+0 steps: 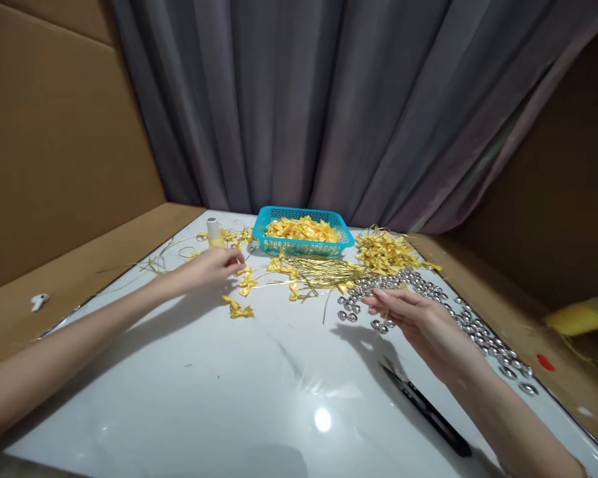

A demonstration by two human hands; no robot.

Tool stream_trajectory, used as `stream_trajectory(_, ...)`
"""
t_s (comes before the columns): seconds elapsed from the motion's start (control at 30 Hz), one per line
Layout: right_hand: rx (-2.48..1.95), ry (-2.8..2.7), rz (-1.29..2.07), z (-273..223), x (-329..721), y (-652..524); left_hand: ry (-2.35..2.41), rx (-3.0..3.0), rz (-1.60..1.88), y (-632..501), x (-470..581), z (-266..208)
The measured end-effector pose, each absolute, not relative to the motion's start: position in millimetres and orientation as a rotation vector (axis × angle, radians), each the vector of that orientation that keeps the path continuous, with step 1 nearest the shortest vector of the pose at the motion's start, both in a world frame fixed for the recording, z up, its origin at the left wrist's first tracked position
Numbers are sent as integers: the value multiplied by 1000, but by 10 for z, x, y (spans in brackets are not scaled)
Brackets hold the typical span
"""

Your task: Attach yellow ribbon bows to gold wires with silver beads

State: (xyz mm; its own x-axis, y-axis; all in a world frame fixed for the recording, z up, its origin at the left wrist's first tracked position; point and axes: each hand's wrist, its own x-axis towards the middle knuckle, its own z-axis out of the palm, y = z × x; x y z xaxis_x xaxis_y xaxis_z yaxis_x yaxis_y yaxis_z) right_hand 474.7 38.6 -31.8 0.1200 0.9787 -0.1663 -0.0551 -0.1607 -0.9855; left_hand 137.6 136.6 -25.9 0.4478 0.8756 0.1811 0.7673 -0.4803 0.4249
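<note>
Bows (248, 284) lie on the white table (259, 398) just beside the left hand; more fill the basket (303, 248) beyond. They look like glossy ribbon: judged light and soft, easily crushed at the loops, a little slippery. The pinched middle is the sound place to hold. The gold ties (329, 272) near them appear thin and springy, liable to tangle; one is best lifted singly by an end. The silver beads (478, 330) look hard and smooth, apt to skid.

Left hand (210, 267): arm extended forward, palm down, fingers curled; whether they grip anything cannot be told. Right hand (421, 317): raised above the table near the beads, wrist bent inward, thumb and fingertips pinched on a slender strand (385, 314), partly hidden. Snips (428, 409) lie below it.
</note>
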Motion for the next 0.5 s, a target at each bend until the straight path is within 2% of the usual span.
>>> stream_trajectory(0.23, -1410, -1100, 1152, -194, 4785, 373, 1552, 2307, 636, 1596, 1206, -555)
stream_trajectory(0.5, -1500, -1177, 914, 167, 4919, 286, 1495, 2340, 465, 1736, 1281, -715)
